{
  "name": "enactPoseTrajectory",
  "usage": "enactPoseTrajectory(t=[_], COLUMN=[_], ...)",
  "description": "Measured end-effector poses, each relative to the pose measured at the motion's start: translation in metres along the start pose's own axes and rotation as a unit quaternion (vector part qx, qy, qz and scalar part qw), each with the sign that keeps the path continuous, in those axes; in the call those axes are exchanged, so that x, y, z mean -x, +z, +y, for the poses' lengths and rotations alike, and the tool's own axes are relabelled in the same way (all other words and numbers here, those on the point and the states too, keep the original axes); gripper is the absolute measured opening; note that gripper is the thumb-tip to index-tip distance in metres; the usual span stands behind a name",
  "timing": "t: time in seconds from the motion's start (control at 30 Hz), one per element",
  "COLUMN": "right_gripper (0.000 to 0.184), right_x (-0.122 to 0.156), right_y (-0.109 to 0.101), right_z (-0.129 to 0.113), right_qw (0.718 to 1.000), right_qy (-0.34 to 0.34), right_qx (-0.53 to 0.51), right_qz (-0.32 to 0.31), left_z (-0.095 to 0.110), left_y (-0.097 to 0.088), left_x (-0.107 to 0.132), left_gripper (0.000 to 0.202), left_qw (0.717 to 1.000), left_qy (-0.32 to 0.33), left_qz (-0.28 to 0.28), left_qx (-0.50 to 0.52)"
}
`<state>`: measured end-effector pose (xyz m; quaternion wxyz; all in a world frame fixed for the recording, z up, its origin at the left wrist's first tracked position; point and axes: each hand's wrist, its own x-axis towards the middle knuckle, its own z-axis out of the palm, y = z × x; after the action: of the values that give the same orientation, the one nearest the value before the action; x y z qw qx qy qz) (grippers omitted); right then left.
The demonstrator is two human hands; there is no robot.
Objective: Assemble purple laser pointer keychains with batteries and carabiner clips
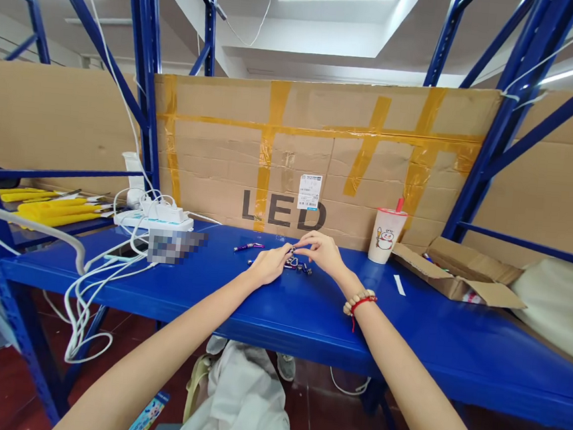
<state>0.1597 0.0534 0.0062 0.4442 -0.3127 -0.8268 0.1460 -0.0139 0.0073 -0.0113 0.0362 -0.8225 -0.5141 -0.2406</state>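
Note:
Both my hands meet over the blue shelf top near its back. My left hand is curled and pinches a tiny purple part at its fingertips. My right hand, with a bead bracelet and red string at the wrist, pinches the same small part from the right. Just below the fingers lies a small cluster of dark metal pieces. A purple pen-like stick lies on the shelf to the left of my hands.
A taped cardboard sheet marked LED walls the back. A white cup with a red straw and an open cardboard box stand at right. A white power strip with tangled cables and yellow tools lie at left.

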Motion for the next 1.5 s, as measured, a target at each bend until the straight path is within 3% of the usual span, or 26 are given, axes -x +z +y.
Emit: enactPoseTrajectory(t=[0.47, 1.0, 1.27, 1.5], right_gripper=[0.042, 0.038, 0.037, 0.035], right_x=[0.004, 0.006, 0.005, 0.004], right_y=[0.013, 0.015, 0.017, 0.017], right_z=[0.012, 0.011, 0.006, 0.001], right_qw=[0.999, 0.993, 0.986, 0.987], right_qy=[0.024, 0.115, 0.163, 0.155], right_qx=[-0.032, 0.002, -0.01, -0.02], right_qz=[0.0, -0.027, -0.034, -0.03], left_z=[-0.005, -0.006, -0.006, 0.0], left_y=[0.004, 0.004, 0.002, -0.004], left_x=[0.002, 0.004, 0.003, 0.003], left_gripper=[0.024, 0.019, 0.018, 0.018], left_qw=[1.0, 0.999, 0.999, 0.999], left_qy=[0.007, 0.042, 0.022, -0.002], left_qz=[-0.01, 0.01, 0.002, -0.012], left_qx=[-0.021, -0.029, -0.036, -0.032])
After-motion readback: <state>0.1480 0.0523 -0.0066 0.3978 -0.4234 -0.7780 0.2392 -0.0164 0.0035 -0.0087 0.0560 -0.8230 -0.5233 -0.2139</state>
